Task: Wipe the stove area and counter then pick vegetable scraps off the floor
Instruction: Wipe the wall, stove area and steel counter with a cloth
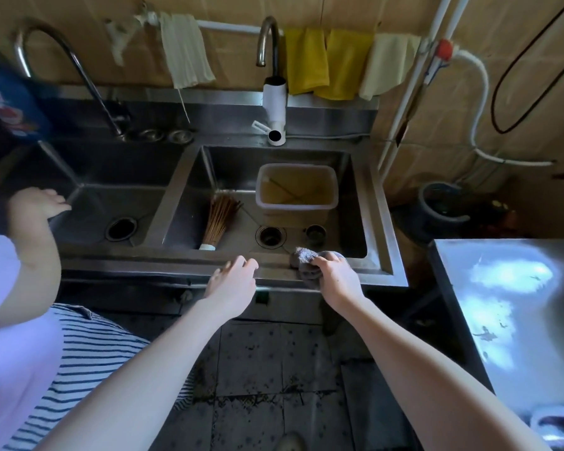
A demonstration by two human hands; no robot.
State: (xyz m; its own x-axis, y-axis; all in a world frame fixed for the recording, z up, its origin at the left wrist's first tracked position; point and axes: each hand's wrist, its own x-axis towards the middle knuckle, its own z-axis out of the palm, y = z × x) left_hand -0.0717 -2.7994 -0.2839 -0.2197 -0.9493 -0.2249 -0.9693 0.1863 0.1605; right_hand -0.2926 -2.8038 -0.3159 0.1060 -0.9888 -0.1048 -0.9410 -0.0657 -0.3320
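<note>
Rag (pixel 304 258) half-hidden under right hand (pixel 338 278)

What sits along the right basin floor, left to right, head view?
Bamboo brush → drain → small dark cup. The plastic tub behind them spans the last two, so it is left out.

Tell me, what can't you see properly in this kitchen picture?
Head view:
- Grey rag: mostly covered by the right hand gripping it.
- White tub: murky liquid hides what lies inside.
- Second person: body cut off by the left edge.
- Floor: too dark to tell scraps from tile speckles.
</note>
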